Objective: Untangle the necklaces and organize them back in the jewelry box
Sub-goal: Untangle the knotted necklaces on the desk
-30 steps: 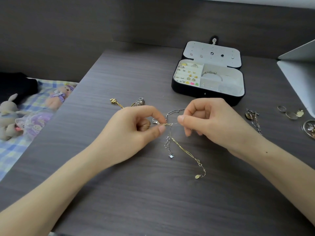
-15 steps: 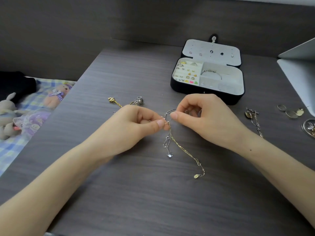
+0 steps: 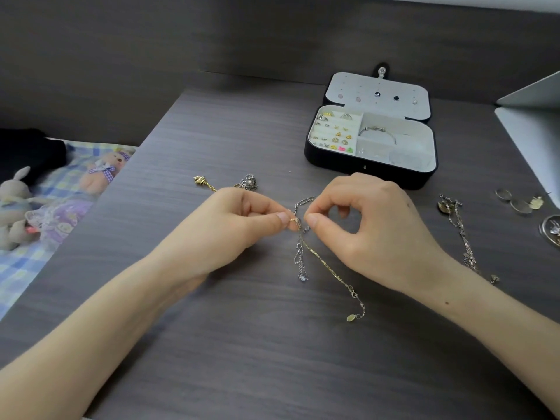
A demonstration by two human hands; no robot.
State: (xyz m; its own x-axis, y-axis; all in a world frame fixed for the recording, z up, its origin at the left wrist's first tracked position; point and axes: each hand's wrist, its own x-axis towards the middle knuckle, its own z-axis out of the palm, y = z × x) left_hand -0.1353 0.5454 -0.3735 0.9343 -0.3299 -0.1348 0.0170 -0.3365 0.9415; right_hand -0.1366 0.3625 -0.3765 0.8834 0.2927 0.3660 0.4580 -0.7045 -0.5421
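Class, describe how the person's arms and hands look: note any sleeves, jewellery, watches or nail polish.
The left forearm and right forearm are bare to the frame's edge, no sleeves in view. The left hand and right hand wear no rings, watch, bracelet or gloves. The visible fingernails are short and look unpainted.

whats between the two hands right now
Head view: the knot of gold chain and silver chain, held between left hand and right hand.
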